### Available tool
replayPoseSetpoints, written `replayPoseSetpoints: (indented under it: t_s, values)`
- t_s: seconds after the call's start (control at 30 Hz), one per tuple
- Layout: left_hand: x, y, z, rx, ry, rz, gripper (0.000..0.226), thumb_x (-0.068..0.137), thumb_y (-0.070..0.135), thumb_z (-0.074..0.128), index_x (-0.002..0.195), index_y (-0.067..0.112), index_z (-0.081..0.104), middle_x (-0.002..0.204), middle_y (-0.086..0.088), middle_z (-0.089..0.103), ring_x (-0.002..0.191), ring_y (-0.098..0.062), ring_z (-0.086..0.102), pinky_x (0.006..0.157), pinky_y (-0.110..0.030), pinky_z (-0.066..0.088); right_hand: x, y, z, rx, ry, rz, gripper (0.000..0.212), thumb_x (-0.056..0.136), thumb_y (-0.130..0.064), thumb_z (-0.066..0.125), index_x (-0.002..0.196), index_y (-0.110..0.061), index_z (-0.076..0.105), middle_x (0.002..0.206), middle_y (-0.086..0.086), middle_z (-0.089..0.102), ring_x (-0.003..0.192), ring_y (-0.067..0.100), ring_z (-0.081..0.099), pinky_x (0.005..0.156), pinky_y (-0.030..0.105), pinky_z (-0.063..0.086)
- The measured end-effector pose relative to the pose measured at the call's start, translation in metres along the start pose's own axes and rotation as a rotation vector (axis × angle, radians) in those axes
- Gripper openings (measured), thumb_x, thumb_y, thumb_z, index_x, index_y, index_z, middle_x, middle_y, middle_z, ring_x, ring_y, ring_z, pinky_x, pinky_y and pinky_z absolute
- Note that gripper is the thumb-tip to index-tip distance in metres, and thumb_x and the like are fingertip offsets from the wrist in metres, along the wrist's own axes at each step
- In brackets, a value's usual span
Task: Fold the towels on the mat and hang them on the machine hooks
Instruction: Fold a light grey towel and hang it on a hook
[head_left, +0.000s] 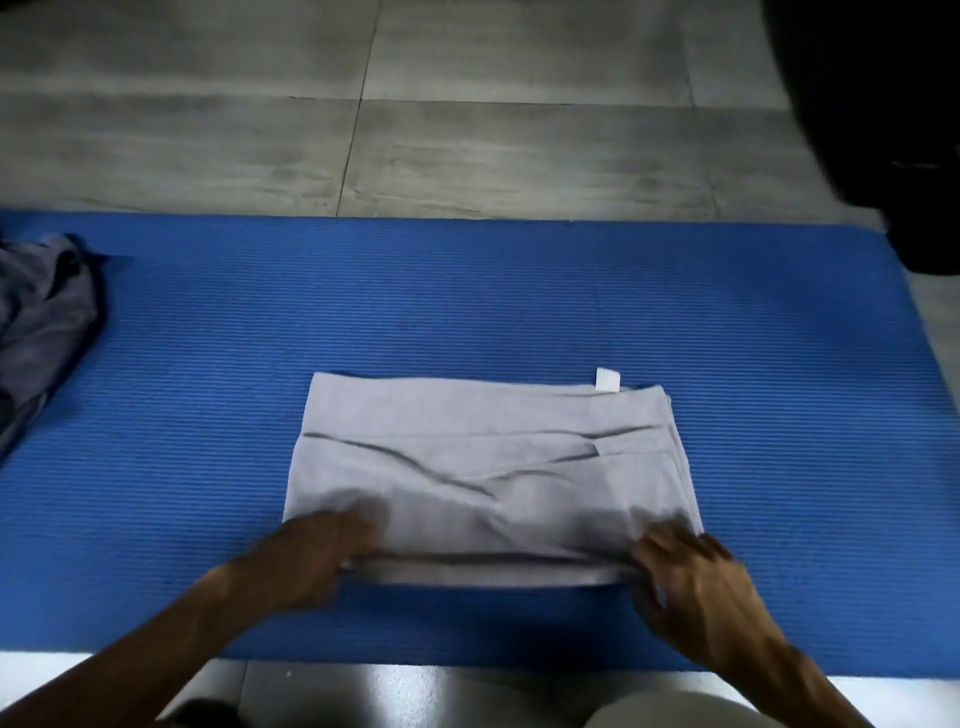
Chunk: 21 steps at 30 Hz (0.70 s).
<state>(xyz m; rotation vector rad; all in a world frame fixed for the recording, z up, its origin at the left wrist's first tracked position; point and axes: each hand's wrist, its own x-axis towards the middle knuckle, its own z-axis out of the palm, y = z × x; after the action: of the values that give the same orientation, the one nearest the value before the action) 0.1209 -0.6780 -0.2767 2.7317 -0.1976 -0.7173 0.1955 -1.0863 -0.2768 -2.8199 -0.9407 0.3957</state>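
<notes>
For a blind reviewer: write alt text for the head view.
Two bare hands, left hand and right hand, grip the near edge of a folded pale grey towel on a ribbed blue mat. A crumpled grey towel lies at the mat's left end.

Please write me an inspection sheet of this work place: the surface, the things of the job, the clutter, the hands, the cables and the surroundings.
Surface: blue ribbed mat lying flat on a grey tiled floor.
Job's things: grey towel, partly folded, at the mat's middle, white tag at its far edge; crumpled towel at the mat's left edge.
Clutter: nothing seen.
Hands: left hand and right hand each have a grip on a near corner of the grey towel; both blurred.
Cables: nothing seen.
Surroundings: dark object at far right, too dim to identify; no hooks in view.
</notes>
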Motion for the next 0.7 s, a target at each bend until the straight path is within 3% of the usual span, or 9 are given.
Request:
replayPoseSetpoints:
  t_s: [0.07,0.1,0.2,0.33,0.43,0.5,0.57,0.63,0.7]
  values:
    - [-0.011,0.002,0.000,-0.125,-0.259,0.154,0.021,0.081,0.035,0.062,0.097,0.022,0.060,0.092,0.006,0.058,0.076,-0.008,0.053,0.067,-0.028,0.042,-0.016,0.003,-0.004,0.077,-0.050,-0.047,0.009,0.069,-0.032,0.059,0.075,-0.026,0.061,0.086,-0.012,0.062,0.075,0.019,0.065,0.059,0.031,0.048]
    - [-0.013,0.001,-0.002,-0.101,-0.264,0.118,0.024,0.080,0.033,0.058,0.103,0.025,0.058,0.100,0.011,0.057,0.084,-0.006,0.054,0.073,-0.025,0.044,-0.018,0.006,-0.005,0.097,-0.034,-0.068,0.010,0.073,-0.032,0.058,0.081,-0.029,0.065,0.091,-0.015,0.064,0.080,0.017,0.065,0.062,0.031,0.049]
    - [-0.001,-0.022,-0.008,-0.071,0.104,0.088,0.033,0.073,0.032,0.046,0.103,0.032,0.060,0.099,0.010,0.067,0.082,-0.003,0.061,0.068,-0.022,0.055,0.005,0.014,-0.007,0.042,0.073,-0.018,0.033,0.083,-0.034,0.048,0.109,-0.025,0.068,0.112,-0.004,0.067,0.097,0.021,0.061,0.078,0.036,0.053]
    - [0.023,-0.046,-0.017,0.084,0.148,-0.038,0.061,0.080,0.035,0.034,0.137,0.022,0.051,0.134,-0.002,0.056,0.113,-0.026,0.056,0.093,-0.043,0.050,0.044,0.029,-0.009,-0.031,0.019,0.074,0.048,0.078,-0.038,0.043,0.120,-0.024,0.062,0.120,-0.003,0.064,0.102,0.024,0.057,0.081,0.040,0.049]
    - [0.031,-0.052,-0.025,0.173,0.160,-0.112,0.054,0.077,0.037,0.039,0.121,0.018,0.065,0.121,-0.009,0.065,0.101,-0.038,0.063,0.079,-0.053,0.052,0.054,0.040,-0.012,-0.042,-0.036,0.097,0.031,0.074,-0.045,0.045,0.094,-0.030,0.062,0.098,-0.009,0.065,0.091,0.022,0.055,0.075,0.036,0.042]
    - [0.033,-0.055,-0.032,0.187,0.198,-0.118,0.031,0.071,0.032,0.056,0.094,0.019,0.072,0.100,-0.007,0.071,0.086,-0.037,0.066,0.069,-0.051,0.055,0.058,0.048,-0.018,0.035,-0.080,0.110,0.023,0.070,-0.048,0.047,0.080,-0.029,0.056,0.086,-0.014,0.059,0.086,0.021,0.056,0.072,0.034,0.038]
    - [0.034,-0.060,-0.041,0.118,0.223,-0.089,0.010,0.066,0.029,0.065,0.074,0.023,0.066,0.081,0.003,0.065,0.076,-0.032,0.062,0.065,-0.043,0.053,0.057,0.052,-0.029,0.204,-0.075,0.126,0.017,0.069,-0.046,0.054,0.074,-0.029,0.051,0.076,-0.018,0.052,0.077,0.013,0.055,0.067,0.031,0.040]
    - [0.031,-0.063,-0.043,0.050,0.255,-0.074,0.009,0.067,0.027,0.068,0.069,0.023,0.060,0.072,0.012,0.052,0.069,-0.028,0.057,0.060,-0.034,0.047,0.057,0.057,-0.041,0.441,-0.069,0.236,0.021,0.074,-0.034,0.069,0.069,-0.027,0.050,0.067,-0.015,0.052,0.065,0.006,0.050,0.062,0.025,0.043]
    - [0.029,-0.067,-0.043,0.010,0.259,-0.111,0.016,0.071,0.028,0.071,0.074,0.028,0.055,0.073,0.012,0.054,0.071,-0.028,0.056,0.063,-0.035,0.046,0.057,0.062,-0.042,0.590,-0.049,0.366,0.030,0.077,-0.019,0.078,0.065,-0.026,0.051,0.061,-0.009,0.052,0.056,0.005,0.047,0.055,0.017,0.037]
